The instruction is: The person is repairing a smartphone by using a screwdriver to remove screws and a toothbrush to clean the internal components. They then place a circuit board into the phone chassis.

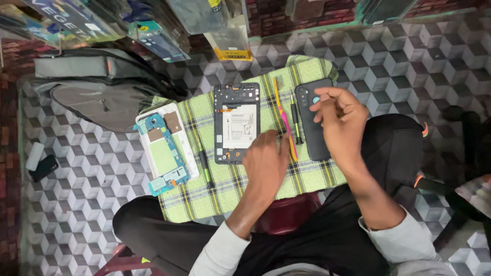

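An opened black tablet (236,122) with its white battery showing lies on a green checked cloth (204,189). My left hand (266,161) rests on the cloth just right of it, fingers curled, fingertips touching a pink and yellow pry tool (284,118). My right hand (340,122) hovers over a black phone (309,110) lying back up, fingers loosely bent, holding nothing I can see. A dark screwdriver (295,120) lies between the pry tool and the phone.
A white back cover with a blue circuit board (164,148) lies at the cloth's left, a thin dark tool (204,163) beside it. A grey backpack (97,87) sits behind, small devices (41,162) lie far left, packaged accessories (230,30) hang above.
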